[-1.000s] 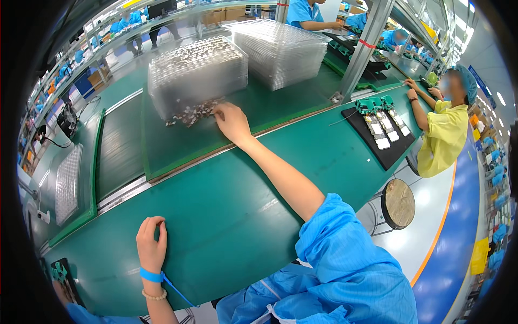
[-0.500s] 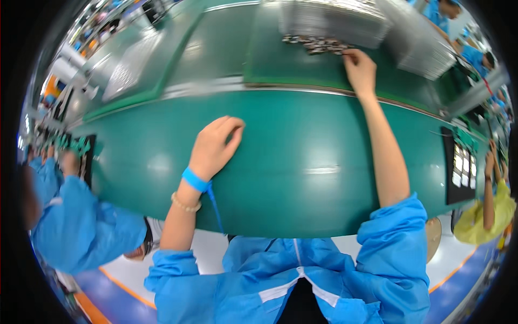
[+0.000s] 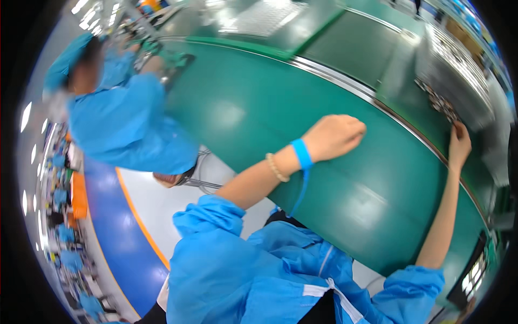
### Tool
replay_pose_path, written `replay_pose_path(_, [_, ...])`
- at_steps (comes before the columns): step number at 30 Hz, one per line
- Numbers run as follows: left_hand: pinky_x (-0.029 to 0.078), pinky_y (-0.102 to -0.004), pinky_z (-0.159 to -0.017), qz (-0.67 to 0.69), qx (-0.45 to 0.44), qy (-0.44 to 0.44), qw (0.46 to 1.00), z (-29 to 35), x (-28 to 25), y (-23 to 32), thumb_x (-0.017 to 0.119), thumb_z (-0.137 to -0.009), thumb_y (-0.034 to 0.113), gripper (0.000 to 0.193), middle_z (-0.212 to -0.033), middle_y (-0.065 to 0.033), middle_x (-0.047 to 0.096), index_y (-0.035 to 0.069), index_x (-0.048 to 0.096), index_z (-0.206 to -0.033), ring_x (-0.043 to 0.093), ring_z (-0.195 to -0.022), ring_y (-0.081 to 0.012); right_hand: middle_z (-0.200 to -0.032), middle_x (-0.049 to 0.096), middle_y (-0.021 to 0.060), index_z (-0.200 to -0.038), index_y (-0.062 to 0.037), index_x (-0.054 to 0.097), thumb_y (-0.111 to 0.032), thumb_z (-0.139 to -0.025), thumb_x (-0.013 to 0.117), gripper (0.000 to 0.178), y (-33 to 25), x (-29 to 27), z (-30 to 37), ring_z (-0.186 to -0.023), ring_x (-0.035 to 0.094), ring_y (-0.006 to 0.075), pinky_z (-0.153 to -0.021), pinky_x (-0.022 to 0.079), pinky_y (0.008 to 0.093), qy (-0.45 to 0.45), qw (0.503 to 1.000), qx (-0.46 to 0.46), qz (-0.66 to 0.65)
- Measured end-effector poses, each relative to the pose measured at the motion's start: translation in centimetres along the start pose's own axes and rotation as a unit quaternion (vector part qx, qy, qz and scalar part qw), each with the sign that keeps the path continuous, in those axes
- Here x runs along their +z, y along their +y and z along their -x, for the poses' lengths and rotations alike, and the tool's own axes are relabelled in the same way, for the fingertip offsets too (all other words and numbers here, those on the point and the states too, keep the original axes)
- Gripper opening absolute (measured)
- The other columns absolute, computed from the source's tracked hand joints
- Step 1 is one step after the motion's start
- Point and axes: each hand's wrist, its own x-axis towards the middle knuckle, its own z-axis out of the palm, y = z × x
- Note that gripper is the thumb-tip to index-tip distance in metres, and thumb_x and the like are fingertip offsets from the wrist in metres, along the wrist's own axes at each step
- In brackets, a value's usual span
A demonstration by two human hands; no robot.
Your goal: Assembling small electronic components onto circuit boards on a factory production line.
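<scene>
My left hand [image 3: 335,137] hovers over or rests on the green tabletop [image 3: 259,102], its fingers curled in; the palm side is turned away, so whether it holds anything is hidden. A blue wrist strap [image 3: 301,154] with a coiled blue cord hangs from that wrist, beside a beaded bracelet [image 3: 277,168]. Far to the right, my right hand [image 3: 459,144] reaches to the end of a heap of small dark and light parts [image 3: 440,102]. Its fingertips are pinched together at the heap's edge; what lies between them is too small to make out.
Behind the heap stands a tall stack of clear plastic trays [image 3: 458,65]. A metal rail [image 3: 345,81] separates the tabletop from the raised green surface beyond. At left a co-worker in a blue smock [image 3: 129,124] sits at the same bench. A black mat with pale pieces [image 3: 470,278] lies at right.
The view has swung to the left, so the bench appears tilted and the co-worker at left shows more fully. My left hand's fingers look more closed; my right hand stays at the heap.
</scene>
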Motion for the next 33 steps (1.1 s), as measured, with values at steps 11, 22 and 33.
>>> replay_pose_path(11, [0.047,-0.0383,-0.059,0.018,0.016,0.036,0.999,0.3,0.3,0.0,0.055,-0.078,0.006,0.002,-0.073,-0.0085,0.053,0.006,0.053,-0.079,0.056,-0.068,-0.0271,-0.095,0.065,0.0074,-0.105,0.0014,0.061,-0.013,-0.091,0.056,0.021,2.4,0.6,-0.8,-0.089,0.061,0.0134,-0.081,0.046,0.0260,-0.025,0.999,-0.011,-0.046])
replay_pose_path(22, [0.047,-0.0354,-0.059,0.000,0.039,0.027,0.999,0.0,0.2,-0.1,0.054,-0.078,0.005,0.002,-0.074,-0.0062,0.050,0.006,0.052,-0.079,0.054,-0.069,-0.0227,-0.101,0.063,0.0098,-0.107,0.0030,0.058,-0.013,-0.093,0.052,0.022,3.2,0.2,-1.1,-0.094,0.059,0.0167,-0.085,0.044,0.0282,-0.030,0.999,-0.025,-0.033])
replay_pose_path(33, [0.047,-0.0371,-0.060,0.009,0.008,0.033,0.999,0.0,-0.3,0.2,0.057,-0.076,0.006,0.006,-0.076,-0.0062,0.051,0.007,0.052,-0.079,0.055,-0.069,-0.0251,-0.097,0.065,0.0099,-0.105,0.0011,0.061,-0.013,-0.091,0.054,0.021,2.8,-0.2,-1.1,-0.090,0.061,0.0177,-0.083,0.045,0.0289,-0.023,0.999,-0.024,-0.037])
